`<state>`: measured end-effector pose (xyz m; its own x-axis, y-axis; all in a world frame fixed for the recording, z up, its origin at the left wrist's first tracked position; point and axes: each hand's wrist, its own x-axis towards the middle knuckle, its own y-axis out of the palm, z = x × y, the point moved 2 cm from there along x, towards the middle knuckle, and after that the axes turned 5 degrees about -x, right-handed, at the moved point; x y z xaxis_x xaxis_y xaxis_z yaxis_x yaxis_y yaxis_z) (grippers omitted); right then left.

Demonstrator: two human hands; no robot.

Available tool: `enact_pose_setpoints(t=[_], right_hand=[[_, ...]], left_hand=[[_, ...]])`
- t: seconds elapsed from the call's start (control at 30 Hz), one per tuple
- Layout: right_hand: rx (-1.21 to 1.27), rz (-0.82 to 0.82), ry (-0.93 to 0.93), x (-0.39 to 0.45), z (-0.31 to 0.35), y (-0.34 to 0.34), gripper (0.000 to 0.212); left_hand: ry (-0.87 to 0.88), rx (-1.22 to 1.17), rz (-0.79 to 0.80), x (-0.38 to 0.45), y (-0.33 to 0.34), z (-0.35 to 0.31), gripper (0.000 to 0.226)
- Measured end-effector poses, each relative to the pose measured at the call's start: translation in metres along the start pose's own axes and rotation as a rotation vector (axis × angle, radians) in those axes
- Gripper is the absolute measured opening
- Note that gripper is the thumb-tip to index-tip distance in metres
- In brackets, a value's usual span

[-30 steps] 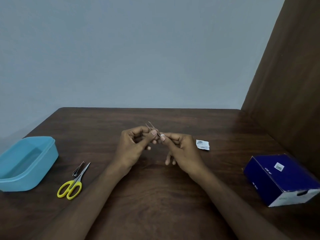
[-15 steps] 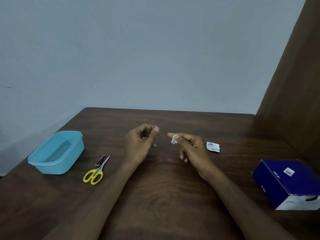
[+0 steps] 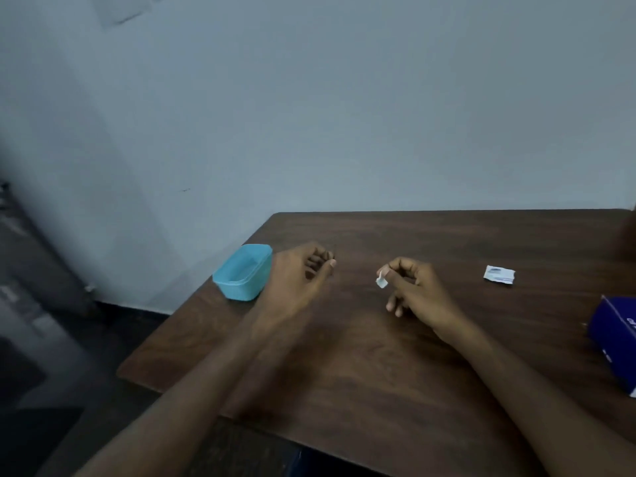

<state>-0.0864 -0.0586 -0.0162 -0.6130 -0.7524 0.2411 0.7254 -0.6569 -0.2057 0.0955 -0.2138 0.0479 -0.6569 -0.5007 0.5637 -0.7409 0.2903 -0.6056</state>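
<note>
My right hand (image 3: 418, 290) hovers over the middle of the brown table (image 3: 430, 373), pinching a tiny white scrap (image 3: 381, 282) between thumb and forefinger. My left hand (image 3: 299, 273) is a short gap to its left, beside the blue tub. Its fingers are curled with the thumb against the fingertips. The thin metal tool it pinched earlier is lost in the blur. The two hands do not touch.
A light blue plastic tub (image 3: 241, 273) stands near the table's left edge, just left of my left hand. A small white sachet (image 3: 499, 274) lies to the right. A dark blue box (image 3: 616, 342) sits at the right edge. The floor drops away left of the table.
My hands have drawn apart, the right one keeping the white scrap. The view has swung left, so the tub now sits beside my left hand and the scissors are out of sight.
</note>
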Motion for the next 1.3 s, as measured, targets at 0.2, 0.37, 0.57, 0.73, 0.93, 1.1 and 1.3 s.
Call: enact_pose_setpoints(t=[0.2, 0.37, 0.57, 0.73, 0.93, 1.1, 1.3], right_hand=[[0.021, 0.035, -0.036, -0.007, 0.009, 0.018, 0.015], [0.006, 0.102, -0.069, -0.01, 0.01, 0.025, 0.012], [-0.007, 0.132, -0.042, -0.01, 0.007, 0.02, 0.011], [-0.028, 0.11, -0.026, -0.008, 0.003, 0.013, 0.01], [-0.037, 0.118, -0.021, -0.007, 0.002, 0.011, 0.011], [-0.036, 0.118, -0.012, -0.007, 0.002, 0.01, 0.011], [-0.027, 0.122, 0.002, -0.006, 0.003, 0.008, 0.011]], left_hand=[[-0.139, 0.314, -0.071, 0.033, -0.093, 0.039, 0.01], [-0.359, 0.493, -0.018, 0.059, -0.12, 0.071, 0.014], [-0.516, 0.786, 0.144, 0.07, -0.115, 0.099, 0.034], [-0.548, 0.912, 0.303, 0.069, -0.101, 0.106, 0.047], [-0.519, 0.97, 0.37, 0.064, -0.087, 0.111, 0.039], [-0.513, 0.98, 0.364, 0.061, -0.085, 0.113, 0.035], [-0.497, 0.812, 0.201, 0.07, -0.089, 0.102, 0.038]])
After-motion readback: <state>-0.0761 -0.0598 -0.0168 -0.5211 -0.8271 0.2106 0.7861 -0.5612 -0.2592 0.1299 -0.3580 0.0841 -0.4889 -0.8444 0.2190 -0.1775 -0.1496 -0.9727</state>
